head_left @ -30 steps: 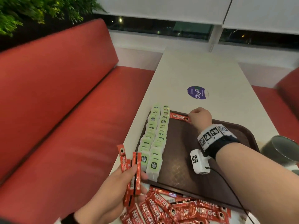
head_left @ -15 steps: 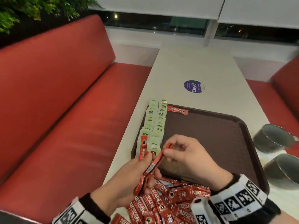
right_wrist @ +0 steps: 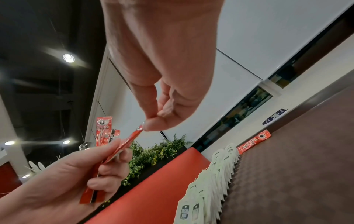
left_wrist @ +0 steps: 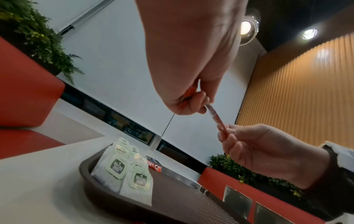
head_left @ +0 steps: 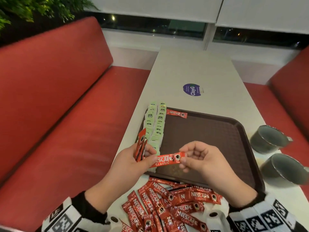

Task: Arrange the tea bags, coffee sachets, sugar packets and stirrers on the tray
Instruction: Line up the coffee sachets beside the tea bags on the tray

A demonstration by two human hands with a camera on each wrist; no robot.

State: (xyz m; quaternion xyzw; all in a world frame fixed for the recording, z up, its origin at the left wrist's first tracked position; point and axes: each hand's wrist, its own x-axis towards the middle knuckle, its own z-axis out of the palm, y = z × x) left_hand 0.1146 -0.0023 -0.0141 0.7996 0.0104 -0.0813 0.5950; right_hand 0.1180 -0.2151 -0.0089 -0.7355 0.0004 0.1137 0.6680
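Note:
Over the near left part of the brown tray (head_left: 217, 141), both hands hold one red coffee sachet (head_left: 167, 160) level between them. My right hand (head_left: 184, 159) pinches its right end. My left hand (head_left: 148, 157) pinches its left end and also grips a few more upright sachets (head_left: 140, 146). Two rows of green tea bags (head_left: 155, 126) run along the tray's left side. A single coffee sachet (head_left: 176, 113) lies at the tray's far left corner. A pile of coffee sachets (head_left: 168, 205) lies on the table in front of the tray.
Two dark metal cups (head_left: 269, 139) stand on the table to the right of the tray. A round purple sticker (head_left: 192, 89) is on the white table (head_left: 192, 67) beyond it. Red bench seats (head_left: 66, 123) flank the table on both sides.
My right hand left the sachet at the tray's far corner and came back to my left hand. It now pinches one sachet drawn sideways out of the left hand's bundle.

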